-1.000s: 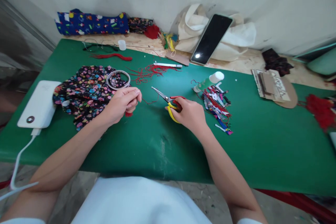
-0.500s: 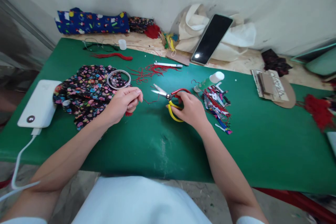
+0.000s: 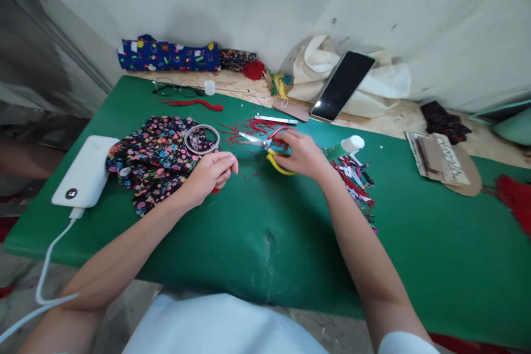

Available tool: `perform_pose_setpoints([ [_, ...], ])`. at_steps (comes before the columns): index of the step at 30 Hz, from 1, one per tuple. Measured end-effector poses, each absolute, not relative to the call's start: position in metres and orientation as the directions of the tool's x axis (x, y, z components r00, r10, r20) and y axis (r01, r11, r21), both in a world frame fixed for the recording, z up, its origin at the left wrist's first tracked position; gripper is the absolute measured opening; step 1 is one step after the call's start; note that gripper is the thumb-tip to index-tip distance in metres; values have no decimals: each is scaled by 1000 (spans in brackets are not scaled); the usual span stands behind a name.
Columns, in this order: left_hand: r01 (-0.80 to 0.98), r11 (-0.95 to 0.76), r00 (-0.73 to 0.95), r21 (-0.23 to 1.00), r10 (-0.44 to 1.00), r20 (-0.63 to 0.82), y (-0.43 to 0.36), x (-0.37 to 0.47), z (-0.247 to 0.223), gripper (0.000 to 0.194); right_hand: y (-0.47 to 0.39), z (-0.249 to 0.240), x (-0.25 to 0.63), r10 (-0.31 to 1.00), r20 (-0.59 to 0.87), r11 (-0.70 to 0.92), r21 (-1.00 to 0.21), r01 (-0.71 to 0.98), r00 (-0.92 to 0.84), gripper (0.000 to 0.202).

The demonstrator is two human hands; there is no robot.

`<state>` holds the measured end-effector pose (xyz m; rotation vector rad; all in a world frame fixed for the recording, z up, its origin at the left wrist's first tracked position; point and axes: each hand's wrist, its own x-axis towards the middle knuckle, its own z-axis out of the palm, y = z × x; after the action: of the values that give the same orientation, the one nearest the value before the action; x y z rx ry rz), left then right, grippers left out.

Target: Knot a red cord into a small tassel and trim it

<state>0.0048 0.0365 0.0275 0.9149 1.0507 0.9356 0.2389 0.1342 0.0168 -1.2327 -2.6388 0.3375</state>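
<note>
My left hand [image 3: 213, 174] is closed in a pinch. A tuft of red thread [image 3: 215, 191] shows under its fingers, and most of what it grips is hidden. My right hand [image 3: 301, 152] is wrapped round scissors [image 3: 269, 149] with one red and one yellow handle. Their blades point left, look nearly together and lie above the table beyond my left fingertips. Short thread snippets [image 3: 249, 175] lie between the hands. Behind the blades is a loose tangle of red threads [image 3: 236, 133]. Just left of my left hand, a grey hoop [image 3: 202, 140] rests on black floral cloth [image 3: 153, 149].
A white power bank [image 3: 85, 171] with a cable stands left on the green table [image 3: 265, 254]. Right of my right hand are a glue bottle [image 3: 346, 145] and fabric scraps [image 3: 357, 182]. A phone [image 3: 344, 86] leans at the back. Cardboard pieces [image 3: 443, 163] lie far right.
The scissors have moved away from me, and their spread blades have come nearer together. My left hand stays pinched. The whole view has shifted slightly.
</note>
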Motion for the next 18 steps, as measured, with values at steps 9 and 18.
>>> perform_pose_setpoints([
  [9, -191, 396, 358, 898, 880, -312, 27, 3, 41, 36, 68, 35, 209, 656, -361, 639, -201, 742, -663, 33],
  [18, -158, 404, 410, 901, 857, -312, 21, 1, 45, 41, 92, 26, 229, 799, -285, 555, 10, 832, -530, 38],
])
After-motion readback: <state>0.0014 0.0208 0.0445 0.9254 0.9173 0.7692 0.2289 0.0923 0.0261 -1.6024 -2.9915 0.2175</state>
